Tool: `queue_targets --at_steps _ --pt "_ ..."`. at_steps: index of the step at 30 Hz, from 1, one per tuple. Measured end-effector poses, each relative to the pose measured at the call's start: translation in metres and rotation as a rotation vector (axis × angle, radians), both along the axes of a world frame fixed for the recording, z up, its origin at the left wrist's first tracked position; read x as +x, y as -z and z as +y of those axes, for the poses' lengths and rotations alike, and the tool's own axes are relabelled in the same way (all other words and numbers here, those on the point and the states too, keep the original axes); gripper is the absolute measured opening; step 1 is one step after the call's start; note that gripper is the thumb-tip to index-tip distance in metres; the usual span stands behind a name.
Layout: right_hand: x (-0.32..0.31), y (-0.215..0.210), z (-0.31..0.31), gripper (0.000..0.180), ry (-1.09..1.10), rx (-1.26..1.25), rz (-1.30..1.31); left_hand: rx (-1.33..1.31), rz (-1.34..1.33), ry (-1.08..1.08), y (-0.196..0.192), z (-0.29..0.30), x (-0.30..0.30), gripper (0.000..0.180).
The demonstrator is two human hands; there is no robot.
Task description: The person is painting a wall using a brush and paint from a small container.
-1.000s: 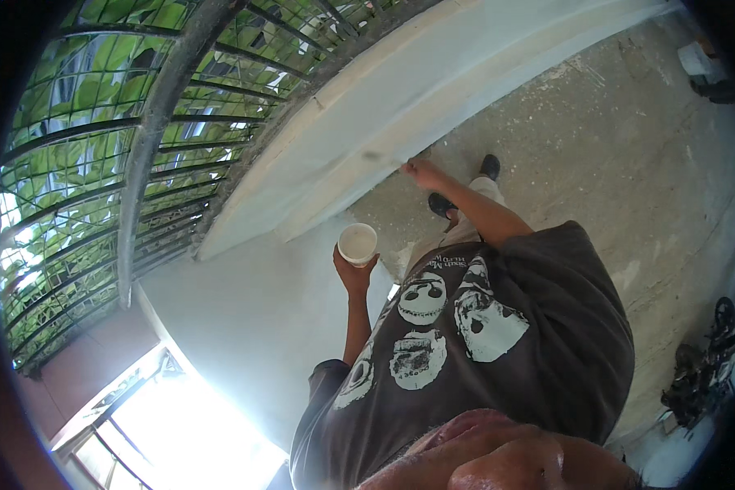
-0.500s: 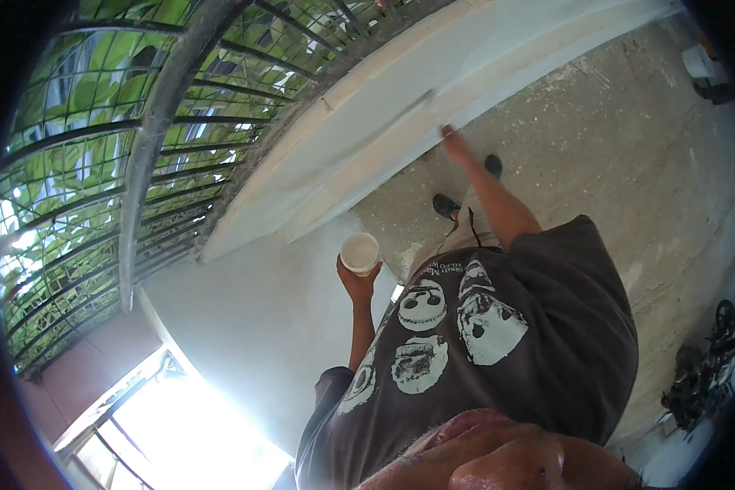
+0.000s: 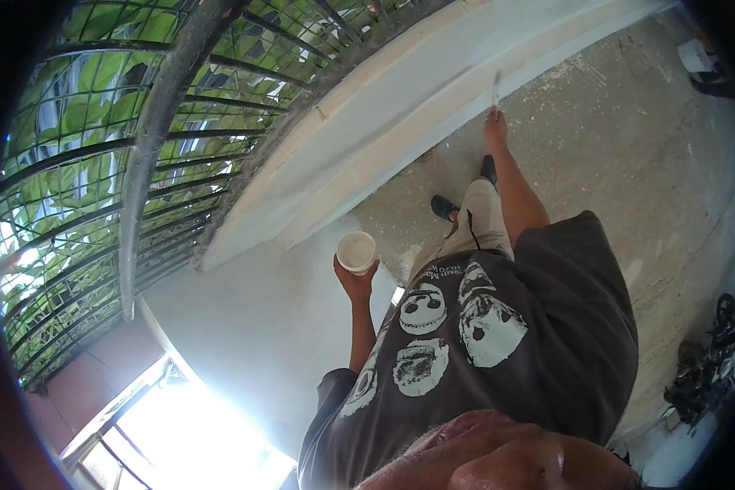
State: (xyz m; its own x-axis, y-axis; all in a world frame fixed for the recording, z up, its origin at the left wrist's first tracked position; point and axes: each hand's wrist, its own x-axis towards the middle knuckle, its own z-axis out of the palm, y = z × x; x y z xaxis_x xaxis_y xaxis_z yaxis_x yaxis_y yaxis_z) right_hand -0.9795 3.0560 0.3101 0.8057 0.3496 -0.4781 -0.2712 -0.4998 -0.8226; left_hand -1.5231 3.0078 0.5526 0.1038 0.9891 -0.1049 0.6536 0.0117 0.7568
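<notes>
My left hand (image 3: 354, 282) is wrapped round a white round tub (image 3: 356, 251), held up at the left of my body. The tub looks to have pale, paint-like contents. Out ahead, my right hand (image 3: 495, 127) grips a thin paintbrush (image 3: 496, 91) with a light handle and a darker tip. That tip overlaps the lower part of the pale wall (image 3: 433, 106); whether it touches the wall I cannot tell.
Above the wall runs a metal grille (image 3: 151, 131) with green leaves behind it. A speckled concrete floor (image 3: 621, 147) lies under my feet. At the far right stands a dark motorcycle (image 3: 702, 367), and a white container (image 3: 694, 57) sits further up. Bright light fills an opening (image 3: 180, 416) at lower left.
My right hand has swung to the right with the brush, away from the middle of the wall toward its lower edge. The left hand and tub have hardly moved.
</notes>
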Motion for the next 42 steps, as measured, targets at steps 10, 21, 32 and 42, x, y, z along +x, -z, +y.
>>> queue_targets --at_steps 10,21,32,42 --pt "-0.175 -0.061 0.011 0.053 -1.097 0.006 -0.182 -0.015 -0.006 0.037 0.015 0.004 0.007 0.11" --pt "-0.014 0.005 -0.007 0.038 -0.166 -0.1 -0.414 -0.024 -0.054 0.006 0.003 -0.005 0.008 0.105" --pt "-0.139 -0.05 -0.003 0.038 -0.843 0.021 -0.584 0.007 -0.067 0.086 0.007 0.012 0.02 0.104" --pt "-0.018 -0.03 -0.017 0.037 -0.258 0.1 -0.594 0.034 -0.1 0.047 0.022 -0.002 0.005 0.102"
